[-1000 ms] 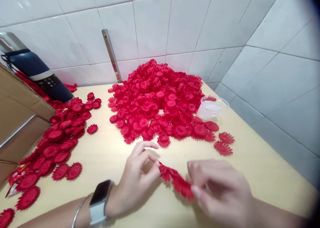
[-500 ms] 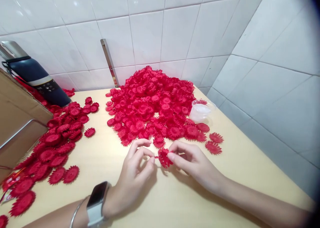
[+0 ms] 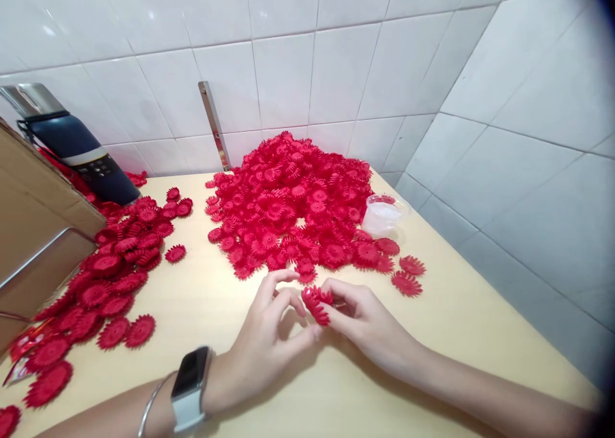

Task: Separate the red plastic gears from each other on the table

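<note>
both hands, left (image 3: 269, 342) and right (image 3: 369, 323), pinch one red flower (image 3: 316, 302) between fingertips; best to keep the grip light at its rim so petals stay uncrushed

- One view only, worn on the head, looking forward and down at the table (image 3: 211, 310).
- It is near the hands; tiled wall (image 3: 336, 66) stands behind.
</note>
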### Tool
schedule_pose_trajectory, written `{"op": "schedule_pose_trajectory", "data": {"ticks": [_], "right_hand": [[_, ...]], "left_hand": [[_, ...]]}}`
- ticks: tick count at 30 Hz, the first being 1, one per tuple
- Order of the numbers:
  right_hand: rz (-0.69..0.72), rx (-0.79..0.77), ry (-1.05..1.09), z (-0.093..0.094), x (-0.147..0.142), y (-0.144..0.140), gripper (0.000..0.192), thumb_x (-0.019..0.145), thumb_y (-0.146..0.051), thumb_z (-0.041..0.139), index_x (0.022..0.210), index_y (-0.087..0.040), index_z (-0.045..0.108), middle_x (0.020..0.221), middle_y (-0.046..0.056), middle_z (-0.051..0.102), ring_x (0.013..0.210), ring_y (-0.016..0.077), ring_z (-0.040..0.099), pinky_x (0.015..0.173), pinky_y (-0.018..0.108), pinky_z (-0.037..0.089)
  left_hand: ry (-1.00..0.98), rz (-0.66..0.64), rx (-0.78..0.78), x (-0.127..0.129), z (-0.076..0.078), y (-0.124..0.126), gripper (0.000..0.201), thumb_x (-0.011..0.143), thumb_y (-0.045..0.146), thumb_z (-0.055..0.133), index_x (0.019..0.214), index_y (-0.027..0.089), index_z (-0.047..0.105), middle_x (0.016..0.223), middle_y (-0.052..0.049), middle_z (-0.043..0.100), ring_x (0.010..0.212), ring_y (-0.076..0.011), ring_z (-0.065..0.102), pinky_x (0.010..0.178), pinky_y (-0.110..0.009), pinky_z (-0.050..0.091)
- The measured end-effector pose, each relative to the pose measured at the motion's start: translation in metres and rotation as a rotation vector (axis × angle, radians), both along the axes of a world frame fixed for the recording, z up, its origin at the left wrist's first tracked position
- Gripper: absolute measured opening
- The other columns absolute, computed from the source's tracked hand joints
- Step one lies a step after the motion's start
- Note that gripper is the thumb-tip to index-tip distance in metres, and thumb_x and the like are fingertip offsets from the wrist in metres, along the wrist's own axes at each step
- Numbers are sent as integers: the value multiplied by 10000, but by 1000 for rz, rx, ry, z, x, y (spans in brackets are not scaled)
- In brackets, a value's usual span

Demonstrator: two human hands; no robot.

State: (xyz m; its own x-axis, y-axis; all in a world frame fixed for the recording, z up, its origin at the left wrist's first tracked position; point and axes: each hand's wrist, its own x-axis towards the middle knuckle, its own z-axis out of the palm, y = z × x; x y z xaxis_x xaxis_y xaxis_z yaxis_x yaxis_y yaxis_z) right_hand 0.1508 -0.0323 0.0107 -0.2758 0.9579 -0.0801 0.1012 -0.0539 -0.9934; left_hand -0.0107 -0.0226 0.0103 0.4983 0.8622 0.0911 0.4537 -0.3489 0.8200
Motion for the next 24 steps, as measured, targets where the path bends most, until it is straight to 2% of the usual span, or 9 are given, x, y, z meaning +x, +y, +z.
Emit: {"op": "schedule_pose_trajectory", "data": {"ticks": [2, 7, 10, 13, 15, 17, 19, 21, 24], "right_hand": [[36, -4, 3, 1, -2, -1, 216, 814, -300, 486, 667, -145, 512, 609, -22, 475, 557, 88, 421, 493, 194, 332], [51, -41, -6, -2, -3, -2, 264, 815, -338, 483, 633, -147, 486, 566, -36, 417, 523, 82, 377, 472, 195, 299], [67, -53, 5, -4, -3, -2, 289, 831, -368, 451, 644, -148, 466, 556, -36, 399, 515, 83, 363, 468, 202, 280], [64, -46, -4, -6, -4, -3, 294, 843, -377, 431, 665, -145, 464, 547, -41, 379, 506, 79, 341, 463, 207, 256], [53, -39, 8, -6, -4, -4, 286, 846, -366, 433, 675, -141, 474, 547, -42, 383, 507, 77, 340, 467, 208, 257], [45, -39, 36, -5, -4, -5, 278, 846, -353, 440, 678, -138, 488, 545, -43, 387, 505, 74, 339, 468, 206, 259], [52, -56, 57, -5, -5, -6, 266, 838, -333, 458, 664, -135, 493, 539, -46, 384, 498, 71, 334, 462, 202, 256], [53, -85, 56, -5, -5, -6, 269, 834, -321, 462, 641, -134, 485, 529, -45, 389, 492, 71, 342, 461, 201, 259], [40, -126, 32, -6, -5, -4, 300, 833, -334, 450, 608, -137, 467, 489, -43, 402, 471, 75, 368, 459, 203, 276]], "left_hand": [[1, -9, 9, 0, 0, 0, 105, 798, 243, 498, 873, 209, 564, 1141, -77, 404, 1120, -211, 383, 952, -379, 335], [5, -49, 41, 0, 1, 1, 241, 730, 265, 596, 965, 216, 571, 1158, -81, 414, 1134, -221, 373, 961, -362, 334], [1, -36, 37, 0, 2, 2, 159, 813, 212, 477, 923, 216, 592, 1141, -72, 446, 1110, -194, 406, 953, -339, 344], [-12, -12, 31, 0, 2, 1, 201, 842, 211, 417, 816, 202, 617, 1131, -70, 467, 1107, -194, 420, 955, -337, 345], [-17, -48, 37, -1, 2, 0, 136, 797, 263, 502, 827, 196, 616, 1153, -76, 456, 1118, -214, 413, 960, -342, 346], [-17, -104, 54, -1, 2, -1, 249, 712, 311, 608, 934, 198, 596, 1196, -87, 428, 1136, -238, 395, 968, -349, 346], [-7, -120, 60, 0, 3, -1, 347, 710, 305, 612, 1037, 205, 557, 1213, -93, 418, 1143, -239, 389, 970, -352, 348], [5, -92, 46, 1, 4, -1, 287, 766, 271, 549, 1046, 207, 555, 1190, -91, 440, 1123, -223, 410, 960, -344, 358], [0, -61, 33, 2, 5, 0, 166, 817, 230, 471, 904, 196, 609, 1139, -77, 469, 1068, -198, 453, 937, -321, 370]]}}
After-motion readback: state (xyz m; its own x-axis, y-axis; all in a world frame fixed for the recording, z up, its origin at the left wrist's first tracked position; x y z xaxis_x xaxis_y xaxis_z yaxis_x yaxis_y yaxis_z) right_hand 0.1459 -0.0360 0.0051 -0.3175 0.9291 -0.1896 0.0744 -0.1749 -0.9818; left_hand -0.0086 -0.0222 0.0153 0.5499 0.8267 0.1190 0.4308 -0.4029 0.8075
